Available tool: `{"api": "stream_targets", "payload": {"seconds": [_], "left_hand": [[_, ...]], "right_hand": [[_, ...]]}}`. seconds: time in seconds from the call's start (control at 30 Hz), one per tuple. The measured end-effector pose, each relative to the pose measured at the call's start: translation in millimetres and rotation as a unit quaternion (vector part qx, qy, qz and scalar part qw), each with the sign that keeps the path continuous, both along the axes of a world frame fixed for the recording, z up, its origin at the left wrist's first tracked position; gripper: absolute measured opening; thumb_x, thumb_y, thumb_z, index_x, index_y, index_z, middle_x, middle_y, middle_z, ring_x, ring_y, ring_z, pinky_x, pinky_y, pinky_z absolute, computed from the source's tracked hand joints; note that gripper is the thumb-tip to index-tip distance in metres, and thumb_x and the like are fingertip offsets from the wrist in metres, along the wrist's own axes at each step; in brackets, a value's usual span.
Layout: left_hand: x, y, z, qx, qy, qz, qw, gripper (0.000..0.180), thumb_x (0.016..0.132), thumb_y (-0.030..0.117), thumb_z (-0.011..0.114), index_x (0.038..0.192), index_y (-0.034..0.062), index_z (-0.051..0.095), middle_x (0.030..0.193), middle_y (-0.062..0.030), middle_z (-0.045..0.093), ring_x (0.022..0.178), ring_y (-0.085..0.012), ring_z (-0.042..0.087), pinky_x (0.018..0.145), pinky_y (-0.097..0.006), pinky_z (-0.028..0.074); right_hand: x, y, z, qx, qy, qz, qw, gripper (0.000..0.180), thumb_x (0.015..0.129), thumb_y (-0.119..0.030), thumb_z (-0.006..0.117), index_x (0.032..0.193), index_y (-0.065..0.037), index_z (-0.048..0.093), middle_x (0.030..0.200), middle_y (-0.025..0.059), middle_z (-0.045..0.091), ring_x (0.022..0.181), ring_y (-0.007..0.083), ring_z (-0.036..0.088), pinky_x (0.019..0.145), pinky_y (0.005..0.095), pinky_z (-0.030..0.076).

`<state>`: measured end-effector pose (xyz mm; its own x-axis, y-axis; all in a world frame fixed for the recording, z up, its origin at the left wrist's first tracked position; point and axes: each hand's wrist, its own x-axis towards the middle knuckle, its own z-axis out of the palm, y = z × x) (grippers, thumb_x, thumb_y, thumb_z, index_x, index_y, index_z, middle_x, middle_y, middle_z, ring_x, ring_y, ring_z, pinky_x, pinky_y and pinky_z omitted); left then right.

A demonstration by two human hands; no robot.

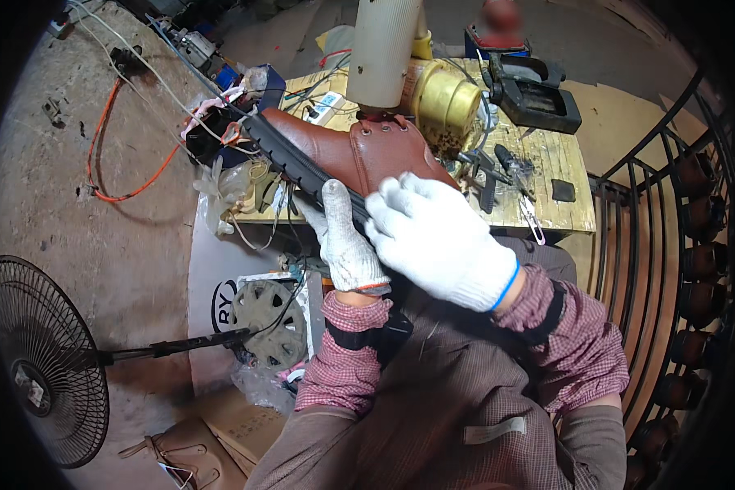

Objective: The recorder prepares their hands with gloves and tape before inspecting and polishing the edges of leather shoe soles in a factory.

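A reddish-brown leather boot point(322, 142) with a thick black treaded sole point(286, 155) is tilted in front of me, toe up and to the left. Several metal eyelets show on its upper. My left hand point(347, 245), in a white knit glove, grips the sole from below, its thumb along the tread and the other fingers mostly hidden behind. Across the heel end lies my right hand point(433, 237), gloved in white with a blue cuff edge. Its fingers are bent against the boot by the sole edge, and the palm side is hidden.
Behind the boot, a wooden table point(559, 155) bears a pale upright tube point(384, 57), a yellow round housing point(445, 98), a power strip point(325, 108) and hand tools. A black fan point(49, 359) stands left. Right is a metal rack point(637, 245) with several shoes.
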<state>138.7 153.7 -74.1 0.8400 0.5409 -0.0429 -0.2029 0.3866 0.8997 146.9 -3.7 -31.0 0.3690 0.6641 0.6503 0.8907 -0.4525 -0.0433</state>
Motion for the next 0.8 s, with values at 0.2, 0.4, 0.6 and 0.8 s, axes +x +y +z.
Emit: {"api": "stream_targets", "payload": {"seconds": [0.2,0.4,0.6,0.8], "left_hand": [[24.8,46.5,-5.3,-0.032,-0.045,0.014,0.998,0.102,0.105,0.051,0.074,0.178,0.0127,0.015,0.169,-0.0138,0.042,0.145,-0.0318,0.052,0.122,-0.048,0.045],[11.1,43.9,-53.3,-0.159,-0.05,-0.127,0.978,0.082,0.109,0.068,0.055,0.168,0.0126,0.042,0.17,-0.0077,0.046,0.15,-0.0281,0.048,0.13,-0.047,0.034],[-34.1,-38.5,-71.9,-0.166,0.001,-0.402,0.9,0.094,0.11,0.076,0.039,0.178,0.0142,0.021,0.181,-0.0066,0.029,0.162,-0.0312,0.034,0.136,-0.046,0.023],[-33.6,-118.0,-31.0,-0.023,0.093,-0.649,0.755,0.095,0.109,0.078,0.04,0.175,0.0113,0.028,0.177,-0.0097,0.036,0.16,-0.0305,0.037,0.134,-0.047,0.029]], "right_hand": [[-68.1,-94.4,-66.5,-0.429,0.421,-0.005,0.799,0.013,0.08,-0.015,0.073,0.091,-0.011,0.08,0.078,0.0154,0.074,0.077,0.0416,0.076,0.075,0.0508,0.061],[-120.5,-153.6,-74.1,-0.041,0.418,-0.154,0.894,0.067,0.087,-0.039,0.08,0.147,-0.012,0.067,0.146,0.0252,0.066,0.099,0.0401,0.074,0.09,0.0477,0.058],[-136.1,-149.5,-15.8,0.137,0.399,-0.036,0.906,0.102,0.079,-0.02,0.087,0.169,-0.009,0.042,0.17,0.0346,0.037,0.114,0.049,0.07,0.098,0.0473,0.059],[-212.6,-168.0,71.0,0.027,0.196,-0.269,0.943,0.047,0.077,-0.048,0.089,0.1,-0.012,0.07,0.079,0.0075,0.065,0.07,0.0357,0.064,0.067,0.0479,0.048]]}}
